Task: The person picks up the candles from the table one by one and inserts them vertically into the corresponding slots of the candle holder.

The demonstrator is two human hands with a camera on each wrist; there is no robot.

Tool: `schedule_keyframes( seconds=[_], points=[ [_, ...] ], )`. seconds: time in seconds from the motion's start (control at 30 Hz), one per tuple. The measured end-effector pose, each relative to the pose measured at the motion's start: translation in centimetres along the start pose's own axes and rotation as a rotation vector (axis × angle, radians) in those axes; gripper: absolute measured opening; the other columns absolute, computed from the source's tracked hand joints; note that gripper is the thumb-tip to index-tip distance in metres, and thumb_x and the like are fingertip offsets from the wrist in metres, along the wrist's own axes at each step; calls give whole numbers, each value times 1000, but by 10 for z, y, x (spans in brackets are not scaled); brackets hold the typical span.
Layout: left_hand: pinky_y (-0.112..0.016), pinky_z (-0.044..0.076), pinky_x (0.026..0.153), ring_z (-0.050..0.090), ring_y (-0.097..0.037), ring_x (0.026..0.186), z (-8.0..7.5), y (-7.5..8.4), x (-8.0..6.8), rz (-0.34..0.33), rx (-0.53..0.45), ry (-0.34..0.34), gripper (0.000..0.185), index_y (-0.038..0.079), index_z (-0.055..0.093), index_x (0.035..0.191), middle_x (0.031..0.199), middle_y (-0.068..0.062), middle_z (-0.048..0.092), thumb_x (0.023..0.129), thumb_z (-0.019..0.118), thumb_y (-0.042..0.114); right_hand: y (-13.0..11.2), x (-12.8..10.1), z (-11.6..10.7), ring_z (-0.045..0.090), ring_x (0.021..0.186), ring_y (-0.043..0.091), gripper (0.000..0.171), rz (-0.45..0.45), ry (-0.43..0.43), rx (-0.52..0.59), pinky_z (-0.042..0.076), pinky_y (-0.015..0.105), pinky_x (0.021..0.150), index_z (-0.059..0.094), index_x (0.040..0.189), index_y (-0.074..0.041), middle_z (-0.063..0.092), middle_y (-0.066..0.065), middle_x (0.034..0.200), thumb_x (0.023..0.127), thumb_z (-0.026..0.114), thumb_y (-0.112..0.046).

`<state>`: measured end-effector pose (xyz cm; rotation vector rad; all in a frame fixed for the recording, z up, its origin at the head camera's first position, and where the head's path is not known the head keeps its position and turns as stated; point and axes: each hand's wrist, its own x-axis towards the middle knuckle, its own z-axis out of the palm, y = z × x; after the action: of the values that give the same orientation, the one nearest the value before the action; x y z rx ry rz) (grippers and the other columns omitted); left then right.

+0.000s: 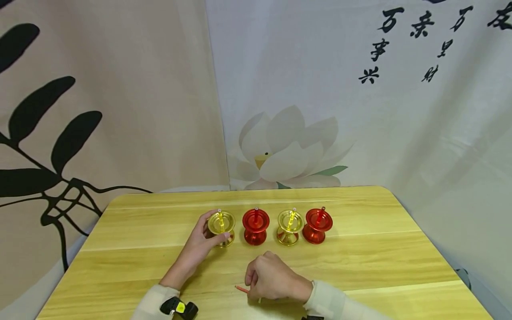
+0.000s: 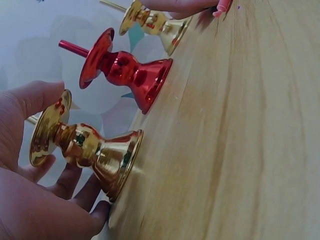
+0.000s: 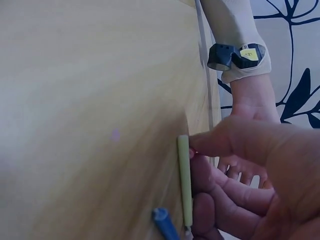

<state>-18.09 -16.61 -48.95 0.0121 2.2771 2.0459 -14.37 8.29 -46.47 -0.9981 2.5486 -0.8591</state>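
Note:
Four small metal candle holders stand in a row on the wooden table (image 1: 360, 258): gold (image 1: 221, 226), red (image 1: 256, 226), gold (image 1: 290, 226), red (image 1: 317, 224). Each has a thin stick upright in its cup. My left hand (image 1: 211, 232) grips the leftmost gold holder (image 2: 85, 145), thumb on the rim and fingers behind the stem and base. My right hand (image 1: 256, 284) rests on the table nearer the front, curled round several thin sticks: a yellow-green stick (image 3: 184, 180), a blue stick (image 3: 165, 225), and a red stick (image 1: 241, 289) poking out to the left.
A printed cloth backdrop (image 1: 288, 111) hangs right behind the table's far edge. The table's rounded right corner (image 1: 384, 191) lies past the last red holder. My left sleeve carries a wrist camera (image 3: 235, 55).

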Motion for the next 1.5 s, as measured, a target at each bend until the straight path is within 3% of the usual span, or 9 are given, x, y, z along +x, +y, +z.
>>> schedule_keyframes(
  seconds=[0.3,0.47,0.7,0.9,1.2,1.5],
  points=[
    [-40,52,107,51,-42,147,-2,1,-1,-3,-10,-23,82,13,32,168,160,-25,52,101,80,9,7,5,-2,58,57,-9,20,11,-14,153,50,15,56,81,78,-21,63,-25,63,74,91,-4],
    [-38,53,103,54,-42,143,-4,2,-2,-4,-18,-41,81,12,31,168,157,-26,53,102,79,9,10,11,-7,56,57,-5,17,-22,-5,275,46,15,55,81,80,-14,63,-20,63,75,83,2],
    [-39,53,103,54,-43,143,-6,1,-2,-13,-10,-52,81,12,30,168,157,-26,52,103,78,10,10,20,-14,60,65,-1,17,-62,-10,392,51,17,63,79,82,-10,69,-13,71,78,78,6],
    [-40,53,104,52,-44,145,-7,1,-3,-18,-7,-61,81,12,30,168,159,-26,51,103,78,10,7,27,-22,65,73,1,9,-85,28,408,56,20,71,79,86,-6,74,-4,80,81,79,2],
    [-40,53,105,52,-43,145,-9,1,-5,-18,-3,-70,82,12,29,169,162,-27,49,103,78,10,-4,36,-30,67,76,3,12,-89,121,391,58,23,75,77,86,-12,71,-15,79,86,76,0],
    [-36,53,102,54,-41,143,-11,1,-7,-17,-11,-87,83,12,27,170,161,-27,48,103,77,10,-15,51,-32,68,76,4,9,-114,237,388,59,23,73,80,89,-9,74,-9,83,89,78,0]
  ],
)
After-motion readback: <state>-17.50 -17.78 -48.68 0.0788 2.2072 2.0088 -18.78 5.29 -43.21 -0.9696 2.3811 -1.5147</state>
